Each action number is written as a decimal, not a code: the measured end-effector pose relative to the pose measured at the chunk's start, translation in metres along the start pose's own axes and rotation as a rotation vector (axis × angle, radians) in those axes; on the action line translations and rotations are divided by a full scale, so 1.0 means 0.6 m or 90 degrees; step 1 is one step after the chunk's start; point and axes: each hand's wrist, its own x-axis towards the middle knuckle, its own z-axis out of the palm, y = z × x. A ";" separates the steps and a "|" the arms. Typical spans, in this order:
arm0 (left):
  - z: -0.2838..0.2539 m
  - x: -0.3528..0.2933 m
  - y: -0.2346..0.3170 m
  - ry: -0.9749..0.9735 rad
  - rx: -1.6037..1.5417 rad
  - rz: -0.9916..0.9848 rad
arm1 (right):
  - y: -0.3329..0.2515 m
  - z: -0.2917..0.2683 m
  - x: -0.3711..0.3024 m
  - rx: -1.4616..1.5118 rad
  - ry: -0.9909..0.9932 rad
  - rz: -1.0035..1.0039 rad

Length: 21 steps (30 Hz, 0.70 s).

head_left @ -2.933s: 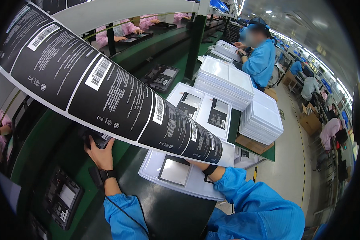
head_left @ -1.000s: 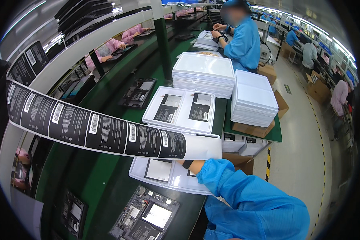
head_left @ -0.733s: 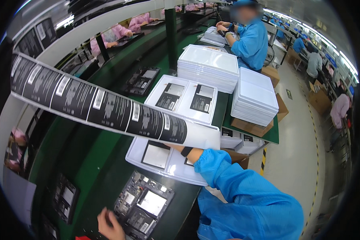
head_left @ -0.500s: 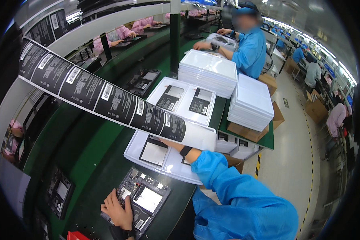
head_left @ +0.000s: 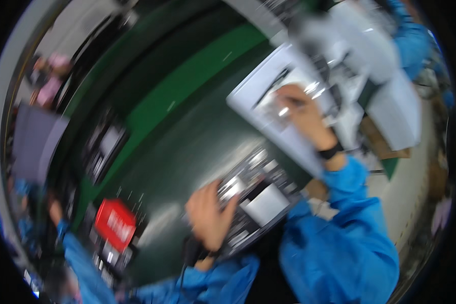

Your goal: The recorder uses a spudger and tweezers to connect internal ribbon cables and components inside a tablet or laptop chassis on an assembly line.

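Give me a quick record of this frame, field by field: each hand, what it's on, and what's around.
picture: heavily motion-blurred
left hand: resting on a dark board with a pale panel, near the belt's front edge
right hand: on a white tray, black wristband on the wrist
surface: dark green conveyor belt
also there: red block lower left; another dark board further along the belt
grip: cannot tell for either hand

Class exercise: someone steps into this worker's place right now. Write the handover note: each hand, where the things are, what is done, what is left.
Picture is motion-blurred.
Left hand: resting on the dark device tray on the green belt, grip unclear.
Right hand: laid on the white tray beyond it; what it holds is too blurred to tell.
A red block lies to the left.
Done: cannot tell.
Left: probably the dark tray needs handling.
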 end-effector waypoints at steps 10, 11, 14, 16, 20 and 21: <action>-0.008 0.003 -0.028 -0.032 -0.140 -0.038 | -0.137 0.106 -0.191 0.030 -0.105 -0.018; -0.009 0.006 -0.026 -0.042 -0.156 -0.059 | -0.134 0.115 -0.199 0.038 -0.091 0.011; -0.002 0.022 -0.015 -0.011 -0.146 0.000 | -0.134 0.137 -0.215 0.057 -0.046 0.055; 0.002 0.024 -0.020 -0.001 -0.065 0.095 | -0.138 0.150 -0.216 0.047 -0.047 0.058; 0.001 0.035 -0.026 -0.021 -0.088 0.073 | -0.152 0.165 -0.222 0.073 -0.001 0.102; 0.000 0.039 -0.027 -0.032 -0.087 0.077 | -0.154 0.170 -0.222 0.075 0.008 0.110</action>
